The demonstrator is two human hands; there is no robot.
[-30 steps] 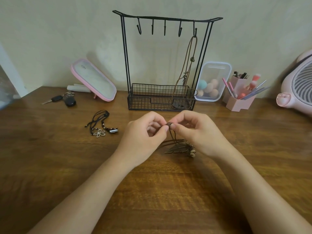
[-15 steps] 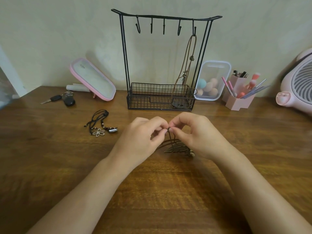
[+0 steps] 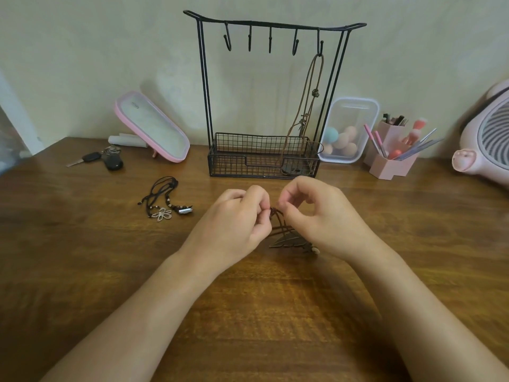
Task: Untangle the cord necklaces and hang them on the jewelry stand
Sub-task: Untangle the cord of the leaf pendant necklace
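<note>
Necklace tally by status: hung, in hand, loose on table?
Hung on jewelry stand: 1 (brown cord necklace)
Pinched by left hand and right hand: 1 (leaf-pendant necklace)
Loose on table: 1 (black cord bundle, could be several tangled)
Total: 3

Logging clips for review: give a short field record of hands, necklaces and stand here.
Left hand: pinches the leaf-pendant necklace cord
Right hand: pinches the same cord
Its pendant: rests on the table
Jewelry stand: one brown necklace on its rightmost hook, four hooks free
Waiting: black cord necklaces bunched on the table, left
</note>
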